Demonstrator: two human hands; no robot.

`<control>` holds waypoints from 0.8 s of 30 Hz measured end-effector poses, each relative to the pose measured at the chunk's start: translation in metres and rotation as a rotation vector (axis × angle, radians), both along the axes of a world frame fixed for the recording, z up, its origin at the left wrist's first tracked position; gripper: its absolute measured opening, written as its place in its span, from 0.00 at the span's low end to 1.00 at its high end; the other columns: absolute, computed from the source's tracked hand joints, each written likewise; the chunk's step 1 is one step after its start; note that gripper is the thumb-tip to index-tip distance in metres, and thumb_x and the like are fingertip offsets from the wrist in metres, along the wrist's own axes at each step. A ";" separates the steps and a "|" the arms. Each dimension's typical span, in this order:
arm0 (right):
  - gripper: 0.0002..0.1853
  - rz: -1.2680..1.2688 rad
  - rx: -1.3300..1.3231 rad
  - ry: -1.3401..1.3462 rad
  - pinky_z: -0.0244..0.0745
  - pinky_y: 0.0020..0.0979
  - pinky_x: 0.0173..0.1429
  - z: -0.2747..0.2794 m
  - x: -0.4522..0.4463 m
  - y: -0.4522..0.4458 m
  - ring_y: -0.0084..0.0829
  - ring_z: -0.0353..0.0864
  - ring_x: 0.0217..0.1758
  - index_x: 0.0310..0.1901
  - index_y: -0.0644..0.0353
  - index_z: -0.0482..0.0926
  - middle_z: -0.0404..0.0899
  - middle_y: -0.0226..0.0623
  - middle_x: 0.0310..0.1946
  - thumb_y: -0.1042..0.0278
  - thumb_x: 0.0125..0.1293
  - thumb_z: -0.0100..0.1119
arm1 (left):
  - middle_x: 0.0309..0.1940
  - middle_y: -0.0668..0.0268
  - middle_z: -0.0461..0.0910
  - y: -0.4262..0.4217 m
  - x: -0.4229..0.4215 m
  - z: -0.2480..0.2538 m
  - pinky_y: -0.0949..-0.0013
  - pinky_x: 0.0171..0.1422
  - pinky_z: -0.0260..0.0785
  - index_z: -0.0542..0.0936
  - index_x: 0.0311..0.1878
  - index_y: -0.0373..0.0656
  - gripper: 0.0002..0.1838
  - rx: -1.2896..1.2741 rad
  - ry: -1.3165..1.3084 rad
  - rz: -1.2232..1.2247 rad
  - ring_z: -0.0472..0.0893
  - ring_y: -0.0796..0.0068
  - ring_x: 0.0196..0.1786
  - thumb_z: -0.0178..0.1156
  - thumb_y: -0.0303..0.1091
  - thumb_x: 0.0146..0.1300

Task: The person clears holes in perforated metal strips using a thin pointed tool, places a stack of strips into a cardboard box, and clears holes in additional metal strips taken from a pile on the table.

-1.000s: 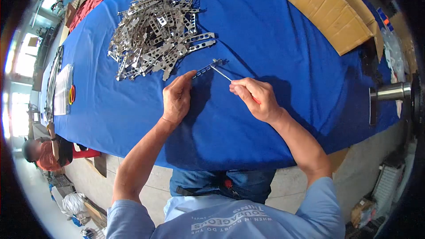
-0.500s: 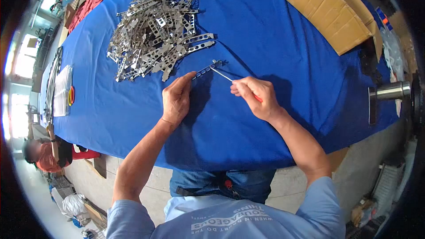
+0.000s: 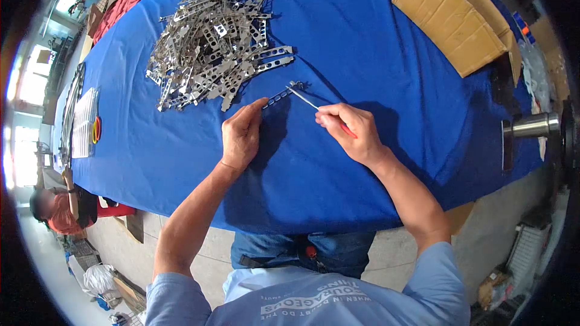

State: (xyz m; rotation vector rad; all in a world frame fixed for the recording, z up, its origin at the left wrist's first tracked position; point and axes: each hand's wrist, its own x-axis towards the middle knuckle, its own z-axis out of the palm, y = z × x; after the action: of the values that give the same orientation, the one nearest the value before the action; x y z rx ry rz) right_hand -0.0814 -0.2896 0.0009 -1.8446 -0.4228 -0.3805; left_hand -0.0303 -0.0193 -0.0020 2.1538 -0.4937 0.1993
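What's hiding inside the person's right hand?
The right hand holds a thin tool: its metal shaft sticks out, and a bit of red handle shows. The rest is covered by the hand, so I can't see it.

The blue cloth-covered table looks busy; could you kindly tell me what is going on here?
Over the blue cloth, a person's left hand holds a thin, silvery, perforated metal strip by its near end. The right hand grips a slim, red-handled metal tool, its tip at the strip's far end; whether they touch is unclear. A heap of similar silvery metal strips lies beyond the left hand, and a brown cardboard box is at far right.
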 end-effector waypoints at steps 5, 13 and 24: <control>0.06 -0.002 -0.017 -0.032 0.86 0.35 0.45 -0.001 0.003 -0.003 0.37 0.93 0.41 0.46 0.68 0.85 0.90 0.45 0.39 0.75 0.72 0.67 | 0.29 0.66 0.79 0.001 0.000 0.000 0.70 0.38 0.71 0.86 0.62 0.39 0.15 0.005 0.015 0.005 0.75 0.79 0.31 0.59 0.22 0.77; 0.06 -0.031 -0.127 0.022 0.82 0.37 0.37 0.005 0.001 -0.004 0.39 0.89 0.32 0.44 0.67 0.84 0.87 0.45 0.33 0.73 0.75 0.63 | 0.34 0.57 0.85 -0.001 0.000 -0.001 0.64 0.39 0.76 0.87 0.59 0.43 0.15 0.046 -0.108 -0.004 0.85 0.61 0.32 0.60 0.21 0.75; 0.09 0.002 -0.124 -0.017 0.77 0.41 0.32 0.007 0.001 -0.002 0.42 0.86 0.26 0.36 0.64 0.79 0.83 0.43 0.26 0.71 0.78 0.60 | 0.36 0.58 0.85 0.000 -0.002 0.003 0.69 0.45 0.76 0.86 0.61 0.39 0.18 0.061 -0.018 0.000 0.82 0.71 0.36 0.58 0.16 0.72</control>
State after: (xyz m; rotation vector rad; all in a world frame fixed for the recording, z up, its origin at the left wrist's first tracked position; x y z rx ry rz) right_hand -0.0803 -0.2915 0.0078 -1.9625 -0.4692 -0.3756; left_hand -0.0327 -0.0196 0.0006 2.2134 -0.5167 0.2059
